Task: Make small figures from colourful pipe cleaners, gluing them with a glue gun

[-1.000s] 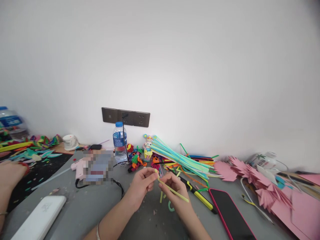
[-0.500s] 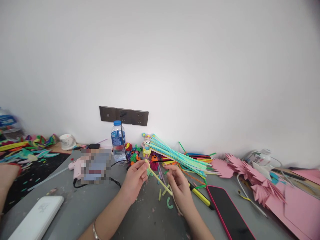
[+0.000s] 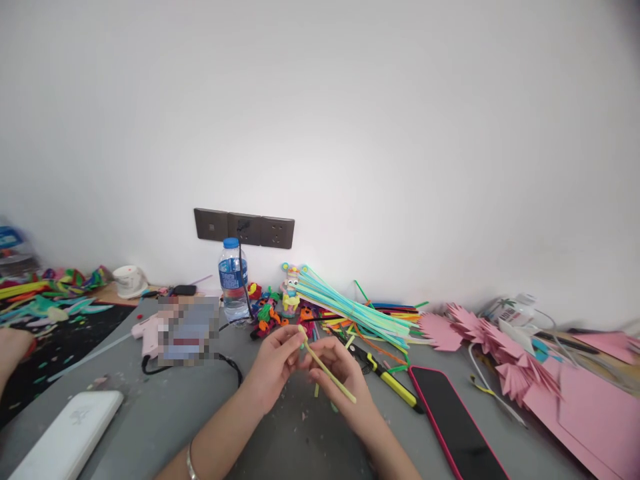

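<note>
My left hand point(image 3: 273, 369) pinches the upper end of a pale yellow pipe cleaner point(image 3: 330, 375), which is bent over at its tip. My right hand point(image 3: 345, 380) has its fingers curled around the same strip close to the left fingertips, and the loose end runs down across it. The exact contact of the right fingertips is partly hidden. Short yellow and green cut pieces lie on the grey table point(image 3: 295, 440) beneath, mostly covered by my hands. To the right rests a tool with yellow-and-black handles point(image 3: 400, 389).
Behind my hands stand a water bottle point(image 3: 233, 280), a small figurine point(image 3: 291, 290) and a bundle of pipe cleaners point(image 3: 355, 310). A phone point(image 3: 457, 420) and pink folded paper point(image 3: 520, 367) lie right. A white power bank point(image 3: 70, 433) and a pink glue gun point(image 3: 150, 337) lie left. Another person's hand point(image 3: 15, 350) shows far left.
My right hand has moved left and up to meet my left hand at the pipe cleaner. The cut pieces below are now more covered. The view has shifted slightly.
</note>
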The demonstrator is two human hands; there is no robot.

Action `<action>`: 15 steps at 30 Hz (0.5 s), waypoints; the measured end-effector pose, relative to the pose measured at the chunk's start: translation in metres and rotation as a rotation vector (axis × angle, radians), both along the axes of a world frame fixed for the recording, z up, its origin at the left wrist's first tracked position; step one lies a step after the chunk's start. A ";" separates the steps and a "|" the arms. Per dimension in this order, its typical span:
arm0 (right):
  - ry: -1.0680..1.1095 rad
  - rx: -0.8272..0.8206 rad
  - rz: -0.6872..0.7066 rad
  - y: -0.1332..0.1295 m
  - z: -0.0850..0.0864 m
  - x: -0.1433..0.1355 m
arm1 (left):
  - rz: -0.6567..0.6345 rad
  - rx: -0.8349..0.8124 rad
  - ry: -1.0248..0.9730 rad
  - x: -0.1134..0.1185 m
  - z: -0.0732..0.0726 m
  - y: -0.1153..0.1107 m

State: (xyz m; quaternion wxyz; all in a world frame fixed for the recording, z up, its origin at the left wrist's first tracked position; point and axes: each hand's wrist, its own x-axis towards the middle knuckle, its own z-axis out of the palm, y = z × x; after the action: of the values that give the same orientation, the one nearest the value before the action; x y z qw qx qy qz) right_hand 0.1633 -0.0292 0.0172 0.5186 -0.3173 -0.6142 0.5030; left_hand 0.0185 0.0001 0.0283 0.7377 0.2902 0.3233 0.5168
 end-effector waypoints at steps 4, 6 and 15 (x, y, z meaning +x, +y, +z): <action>0.082 -0.090 -0.033 0.005 -0.002 -0.001 | -0.076 -0.005 0.009 -0.001 -0.001 -0.001; 0.101 -0.107 -0.080 0.009 -0.004 0.001 | -0.091 0.008 0.026 -0.001 0.000 -0.001; 0.082 -0.082 -0.203 0.017 -0.009 0.012 | -0.185 0.129 0.302 -0.002 0.004 -0.003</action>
State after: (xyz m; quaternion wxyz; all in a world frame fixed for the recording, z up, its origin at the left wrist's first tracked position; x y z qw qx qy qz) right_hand 0.1755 -0.0123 0.0080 0.5781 -0.3778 -0.5364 0.4851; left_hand 0.0165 -0.0034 0.0325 0.7051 0.4396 0.3683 0.4170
